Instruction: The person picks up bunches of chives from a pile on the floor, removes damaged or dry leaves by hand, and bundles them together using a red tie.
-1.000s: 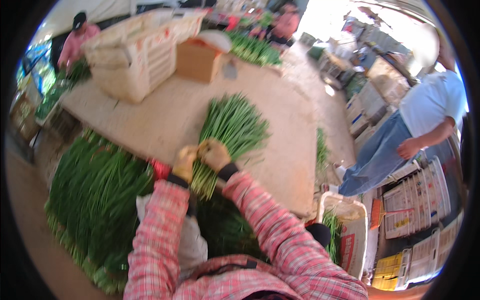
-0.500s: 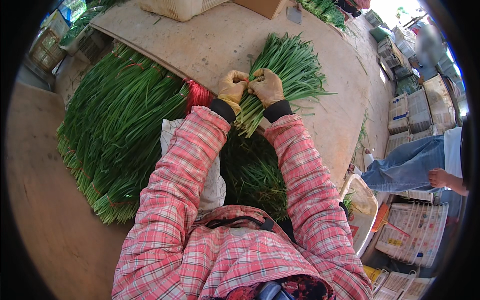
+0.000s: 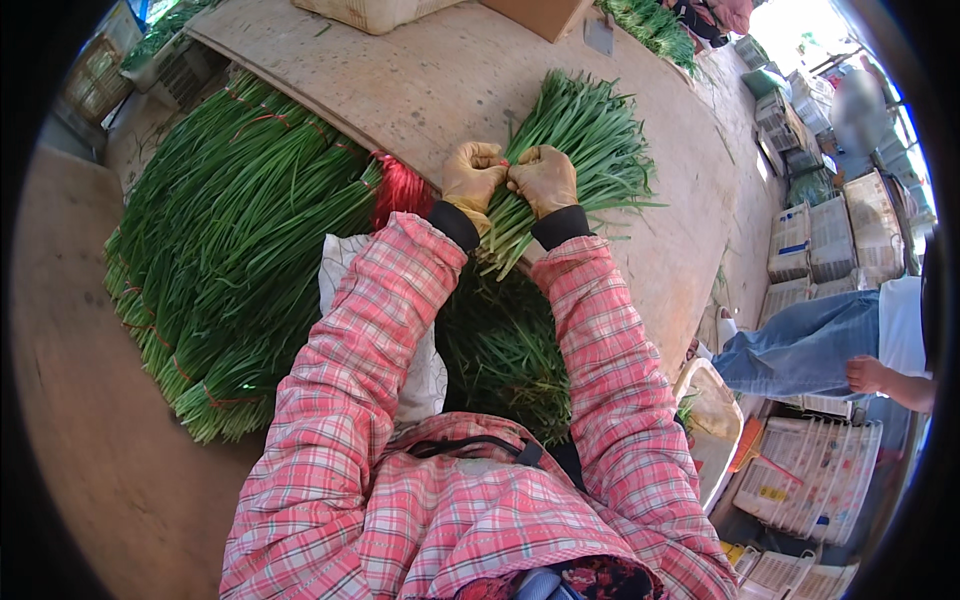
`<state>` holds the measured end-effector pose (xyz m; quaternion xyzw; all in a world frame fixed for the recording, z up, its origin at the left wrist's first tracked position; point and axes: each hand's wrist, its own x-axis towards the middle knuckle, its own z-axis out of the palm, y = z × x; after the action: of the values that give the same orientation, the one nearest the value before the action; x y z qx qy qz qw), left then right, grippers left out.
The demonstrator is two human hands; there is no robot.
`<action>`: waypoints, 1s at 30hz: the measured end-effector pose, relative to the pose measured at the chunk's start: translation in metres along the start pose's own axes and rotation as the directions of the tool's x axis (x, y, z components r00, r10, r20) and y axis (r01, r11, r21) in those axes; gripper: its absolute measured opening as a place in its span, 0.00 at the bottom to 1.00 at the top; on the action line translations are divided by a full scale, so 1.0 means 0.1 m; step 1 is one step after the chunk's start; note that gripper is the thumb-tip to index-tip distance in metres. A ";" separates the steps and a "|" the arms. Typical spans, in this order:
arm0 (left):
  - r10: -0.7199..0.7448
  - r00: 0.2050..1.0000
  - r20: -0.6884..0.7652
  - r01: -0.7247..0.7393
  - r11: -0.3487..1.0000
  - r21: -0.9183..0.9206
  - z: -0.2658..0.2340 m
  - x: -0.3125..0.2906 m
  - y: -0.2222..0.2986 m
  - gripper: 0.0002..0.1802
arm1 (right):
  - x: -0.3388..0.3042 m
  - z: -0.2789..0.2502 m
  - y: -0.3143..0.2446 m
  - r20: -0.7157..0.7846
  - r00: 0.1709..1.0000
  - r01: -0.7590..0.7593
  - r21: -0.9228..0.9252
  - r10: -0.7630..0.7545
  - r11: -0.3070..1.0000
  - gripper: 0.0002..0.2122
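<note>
Stacked chives (image 3: 230, 260): lay left of the bundle (image 3: 575, 150), tied in red. Red ties (image 3: 400, 185): just left of the bundle. Left hand (image 3: 472, 177), right hand (image 3: 543, 178): gloved, both grips clenched on the bundle's stem end, as half a second earlier. Bundle: rested on the surface (image 3: 450, 80), tips fanning away; since the earlier pictures only the view had tipped downward, so tying appeared ongoing.

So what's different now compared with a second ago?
Mostly the view: the head tipped down and closer, so the far people and crates slid out of sight at the top. The left hand and right hand stayed together on the neck of the bunch of green stalks, which kept its place on the board. The big pile of tied bunches to the left did not move.
</note>
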<state>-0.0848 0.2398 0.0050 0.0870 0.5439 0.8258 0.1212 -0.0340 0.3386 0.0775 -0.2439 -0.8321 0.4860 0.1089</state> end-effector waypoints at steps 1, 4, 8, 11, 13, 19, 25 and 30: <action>0.002 1.000 0.007 -0.002 1.000 0.025 -0.01 0.00 0.01 0.17 | -0.01 0.00 -0.01 -0.003 1.000 0.002 -0.002 -0.002 1.000 0.08; -0.002 1.000 0.007 0.002 1.000 -0.022 0.00 -0.04 0.06 0.18 | -0.02 -0.01 -0.01 -0.003 1.000 0.016 -0.009 -0.016 1.000 0.08; -0.028 1.000 0.012 0.028 1.000 -0.010 0.02 -0.09 0.15 0.17 | 0.00 -0.02 0.05 0.029 0.998 0.058 0.042 -0.059 0.997 0.08; -0.016 0.999 0.034 0.017 1.000 -0.018 0.02 -0.08 0.10 0.17 | -0.04 -0.03 0.01 0.058 0.996 0.054 0.119 -0.061 0.991 0.07; 0.000 1.000 0.028 0.000 1.000 0.004 0.02 -0.08 0.09 0.17 | -0.05 -0.02 0.02 0.067 0.995 0.060 0.155 -0.071 0.986 0.07; -0.054 0.997 0.059 0.055 0.998 -0.018 0.04 -0.11 0.14 0.16 | -0.05 -0.03 0.09 0.080 0.992 0.070 0.270 -0.095 0.960 0.07; -0.055 0.987 0.154 0.065 0.996 -0.059 -0.03 -0.08 0.08 0.16 | -0.05 -0.01 0.07 0.072 0.995 0.050 0.288 -0.074 0.956 0.07; -0.113 0.955 0.275 0.145 0.984 -0.099 -0.04 -0.04 0.15 0.14 | -0.09 -0.03 0.02 0.053 0.996 0.054 0.289 -0.072 0.956 0.07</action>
<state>-0.0837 0.2294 0.0170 0.1549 0.4771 0.8275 0.2523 -0.0247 0.3367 0.0779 -0.1836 -0.7631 0.6053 0.1324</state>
